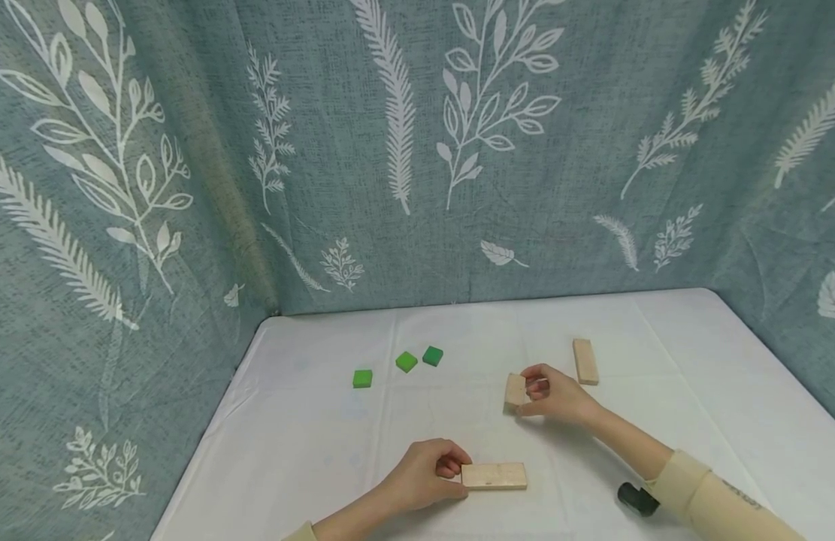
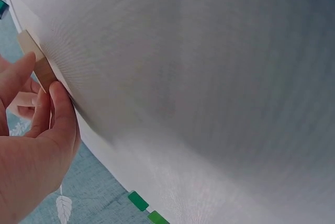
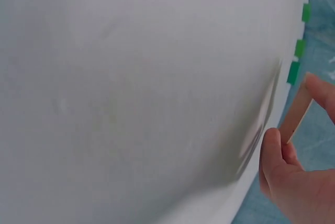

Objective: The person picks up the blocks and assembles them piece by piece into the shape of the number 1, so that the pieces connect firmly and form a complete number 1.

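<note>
In the head view my left hand (image 1: 427, 475) pinches the left end of a flat pale wooden block (image 1: 494, 476) that lies lengthwise across the front of the table. Farther back, my right hand (image 1: 558, 394) holds a second wooden block (image 1: 515, 394) between thumb and fingers at its right side. The left wrist view shows a block (image 2: 44, 72) between thumb and fingertips. A block (image 3: 296, 113) spans my right thumb and fingers in the right wrist view. Behind the right hand lies a third wooden block (image 1: 585, 361), untouched.
Three small green blocks lie toward the back left: one at the left (image 1: 362, 379), a middle one (image 1: 406, 362) and a darker one (image 1: 433, 355). A black object (image 1: 637, 499) sits by the right sleeve. A patterned curtain (image 1: 431, 248) encloses the white-covered table (image 1: 309, 421).
</note>
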A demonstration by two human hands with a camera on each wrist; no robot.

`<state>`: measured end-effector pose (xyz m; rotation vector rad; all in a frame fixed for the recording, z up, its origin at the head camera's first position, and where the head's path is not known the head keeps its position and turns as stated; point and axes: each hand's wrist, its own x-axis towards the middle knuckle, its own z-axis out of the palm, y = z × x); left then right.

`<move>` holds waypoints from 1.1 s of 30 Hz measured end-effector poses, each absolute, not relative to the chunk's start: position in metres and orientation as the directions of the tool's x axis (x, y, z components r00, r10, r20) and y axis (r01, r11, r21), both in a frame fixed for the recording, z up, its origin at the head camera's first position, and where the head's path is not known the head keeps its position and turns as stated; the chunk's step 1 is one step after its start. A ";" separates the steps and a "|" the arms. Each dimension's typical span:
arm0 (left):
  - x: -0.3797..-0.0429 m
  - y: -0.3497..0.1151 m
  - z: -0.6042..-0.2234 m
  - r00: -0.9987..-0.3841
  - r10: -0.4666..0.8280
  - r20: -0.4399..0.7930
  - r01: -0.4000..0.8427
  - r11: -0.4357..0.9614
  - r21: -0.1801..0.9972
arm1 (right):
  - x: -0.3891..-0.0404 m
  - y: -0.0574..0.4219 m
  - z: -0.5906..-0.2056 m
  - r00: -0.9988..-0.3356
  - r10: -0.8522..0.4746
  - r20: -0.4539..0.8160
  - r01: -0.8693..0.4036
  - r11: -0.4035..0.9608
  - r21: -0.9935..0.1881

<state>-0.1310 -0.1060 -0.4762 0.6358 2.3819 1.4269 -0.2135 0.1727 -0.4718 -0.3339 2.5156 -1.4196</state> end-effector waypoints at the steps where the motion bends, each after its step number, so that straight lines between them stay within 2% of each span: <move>1: -0.131 -0.106 -0.476 -0.861 0.509 -0.026 0.218 0.415 0.883 | -0.212 0.172 -0.473 -0.946 -0.311 -0.091 -0.083 0.505 -0.859; 33: -0.132 -0.105 -0.475 -0.859 0.512 -0.032 0.219 0.422 0.880 | -0.176 0.145 -0.472 -0.877 -0.473 -0.083 -0.168 0.463 -0.870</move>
